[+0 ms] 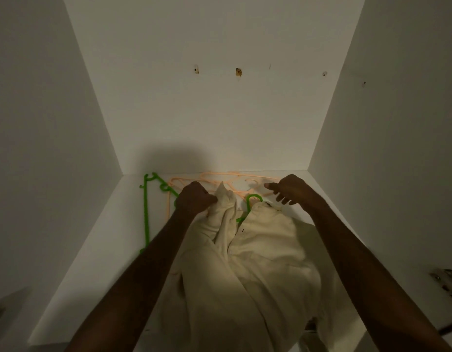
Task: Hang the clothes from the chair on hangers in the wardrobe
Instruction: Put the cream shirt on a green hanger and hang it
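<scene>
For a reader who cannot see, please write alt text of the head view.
A person's left hand grips a bunched cream garment that lies on a white wardrobe shelf over a green hanger. The right hand hovers beside it, fingers loosely spread. Another green hanger and peach hangers lie behind.

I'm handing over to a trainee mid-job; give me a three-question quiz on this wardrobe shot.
1. True or false: the left hand grips the cream garment.
2. What colour is the hanger poking out of the garment? A orange, B green, C white.
3. Is the right hand holding anything?

Key: 1 true. 2 B. 3 No, its fingers are spread loosely above the shelf, near the orange hangers.
</scene>
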A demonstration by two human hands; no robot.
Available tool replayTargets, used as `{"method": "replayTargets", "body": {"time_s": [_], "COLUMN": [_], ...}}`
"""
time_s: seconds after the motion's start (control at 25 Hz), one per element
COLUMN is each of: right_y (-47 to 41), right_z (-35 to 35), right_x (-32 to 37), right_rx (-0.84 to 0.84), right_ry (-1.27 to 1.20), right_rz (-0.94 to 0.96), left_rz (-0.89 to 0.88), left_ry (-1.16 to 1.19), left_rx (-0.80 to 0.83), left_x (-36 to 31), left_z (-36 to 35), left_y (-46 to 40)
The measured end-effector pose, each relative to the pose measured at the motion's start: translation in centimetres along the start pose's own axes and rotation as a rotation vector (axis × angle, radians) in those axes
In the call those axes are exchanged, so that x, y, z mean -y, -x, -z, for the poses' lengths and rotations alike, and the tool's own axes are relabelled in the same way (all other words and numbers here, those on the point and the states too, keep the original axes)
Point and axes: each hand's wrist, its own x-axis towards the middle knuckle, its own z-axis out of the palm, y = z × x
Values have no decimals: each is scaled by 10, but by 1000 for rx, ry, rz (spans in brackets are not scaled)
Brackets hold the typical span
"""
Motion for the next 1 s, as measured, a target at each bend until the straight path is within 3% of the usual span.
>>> {"method": "replayTargets", "body": {"time_s": [0.08,0.24,0.36,0.48,0.56,0.72,0.84,0.92,1.0], "right_y": [23,46,42,44,44,51,51,39,25], "right_z": [9,9,-7,-18,-20,-7,11,21,21], "right_x": [-17,-51,-66,-68,-70,-64,-47,-48,-54], "right_rx": [14,140,214,135,71,-31,-62,-112,-85], "right_ry": [-27,60,107,-116,-296,-433,-503,-537,-514], "right_rz": [0,7,49,94,63,93,158,129,134], "left_rz": [69,30,71,103,130,72,-87,-168,-194], "left_ry": [5,10,365,580,519,198,440,626,595], "left_rx": [272,347,515,617,625,687,658,545,408], "left_x": [-2,-4,-13,-23,-25,-23,-25,-29,-30], "left_z": [3,4,13,17,16,14,23,32,34], "left_y": [6,13,13,9,8,13,8,3,-5]}}
